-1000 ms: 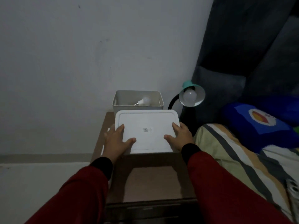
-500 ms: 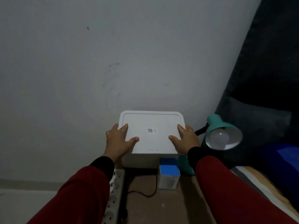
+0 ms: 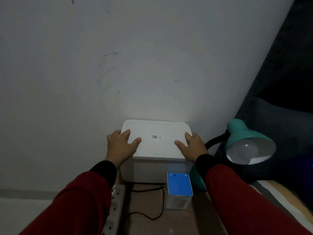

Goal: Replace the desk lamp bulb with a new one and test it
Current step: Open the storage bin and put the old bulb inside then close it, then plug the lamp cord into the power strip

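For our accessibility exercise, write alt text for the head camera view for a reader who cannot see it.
Two hands in red sleeves, left hand and right hand, press a flat white plastic lid onto a white storage box against a wall. A teal gooseneck desk lamp holding an unlit white bulb stands at right; a small blue-topped carton sits in front.

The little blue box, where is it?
In the head view, the blue box stands on the table, just in front of the white bin, left of the teal lamp.

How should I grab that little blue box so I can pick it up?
Grip the blue box by its two upright side walls, coming down from above. It stands upright on the table, with open space in front; the white bin stands close behind.
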